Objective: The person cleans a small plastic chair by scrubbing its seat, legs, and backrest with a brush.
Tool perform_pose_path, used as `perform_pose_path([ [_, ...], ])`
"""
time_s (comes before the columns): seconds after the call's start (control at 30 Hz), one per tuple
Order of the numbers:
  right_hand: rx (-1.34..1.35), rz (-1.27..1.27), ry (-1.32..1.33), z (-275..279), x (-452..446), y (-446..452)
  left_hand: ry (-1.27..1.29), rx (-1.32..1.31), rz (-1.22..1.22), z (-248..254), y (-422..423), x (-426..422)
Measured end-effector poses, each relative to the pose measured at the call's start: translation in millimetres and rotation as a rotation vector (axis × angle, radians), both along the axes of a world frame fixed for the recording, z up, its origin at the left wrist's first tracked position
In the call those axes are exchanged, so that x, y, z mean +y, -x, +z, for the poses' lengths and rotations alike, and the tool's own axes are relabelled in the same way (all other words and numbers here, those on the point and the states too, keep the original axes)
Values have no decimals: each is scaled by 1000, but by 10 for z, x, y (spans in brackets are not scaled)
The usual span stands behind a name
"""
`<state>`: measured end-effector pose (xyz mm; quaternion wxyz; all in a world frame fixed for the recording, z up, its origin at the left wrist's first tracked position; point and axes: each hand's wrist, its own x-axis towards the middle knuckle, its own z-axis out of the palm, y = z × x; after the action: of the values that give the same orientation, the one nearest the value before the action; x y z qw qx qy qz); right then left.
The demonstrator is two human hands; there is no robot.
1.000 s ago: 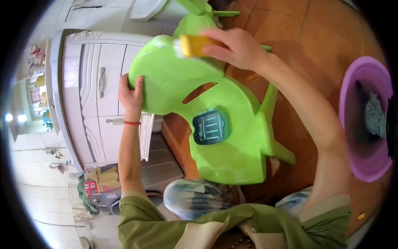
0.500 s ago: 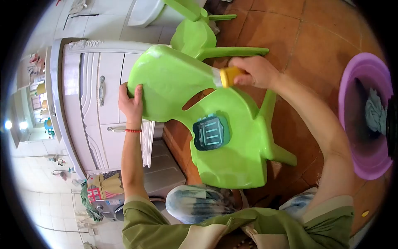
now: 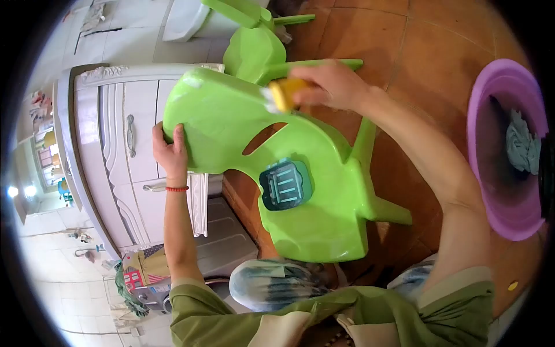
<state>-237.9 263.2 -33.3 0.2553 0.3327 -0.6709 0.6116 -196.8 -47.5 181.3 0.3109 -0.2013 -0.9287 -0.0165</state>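
Observation:
A small green plastic chair (image 3: 324, 231) stands before my knees, its backrest away from me. My left hand (image 3: 171, 151) grips the left edge of the backrest, thumb on the near face and fingers out of sight behind. In my right hand (image 3: 332, 84) is a yellow scrubbing brush (image 3: 286, 94) with pale bristles. The bristles are at the right edge of the backrest, somewhat blurred. White foam marks the backrest's upper left corner. On the seat lies a teal soap dish (image 3: 286, 185) with a slatted inside.
A purple basin (image 3: 480, 144) with dark water and a grey cloth (image 3: 522, 144) stands at right on the tiled floor. Another green chair (image 3: 254, 52) is behind. White cabinets (image 3: 141, 121) and a grey washing machine (image 3: 222, 231) are close on the left.
The brush in my right hand has moved left and a little up along the backrest's edge. My left hand keeps its hold; the whole view has shifted slightly.

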Motion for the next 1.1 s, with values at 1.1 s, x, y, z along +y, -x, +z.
perform_pose_path([
  [1.1,33,-10,-55,375,19,62,88,32,118,17,-30,13],
])
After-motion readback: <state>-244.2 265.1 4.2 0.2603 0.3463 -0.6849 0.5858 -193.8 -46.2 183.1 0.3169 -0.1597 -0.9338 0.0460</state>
